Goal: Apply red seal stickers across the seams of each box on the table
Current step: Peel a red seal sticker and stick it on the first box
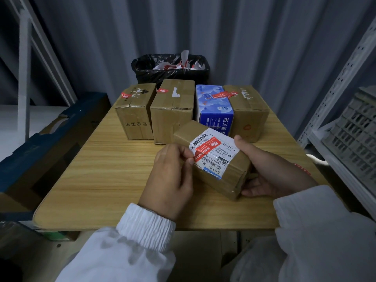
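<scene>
Gripping from the right, the right hand point(270, 169) wraps a small brown box point(230, 176), thumb on its upper edge and fingers curled beneath its near end, holding it tilted over the near middle of the wooden table point(97, 180); whether its far end rests on the wood we cannot tell; we see a white shipping label point(221, 157) covering the top face, and a red seal sticker point(207, 150) lying slantwise across that label toward the box's left edge; the left hand point(171, 174), fingers curled close, pinches the sticker's lower end at that edge; both wrists wear white elastic-cuffed sleeves point(146, 222); behind, we count four boxes in a row at the table's far side, three brown cartons point(173, 112) and one blue box point(213, 106), second from right, with red stickers on several tops; a black-lined bin point(171, 76) of white and red paper scraps stands beyond the table against a grey corrugated wall point(254, 37); grey metal shelving point(345, 82) rises at right.
</scene>
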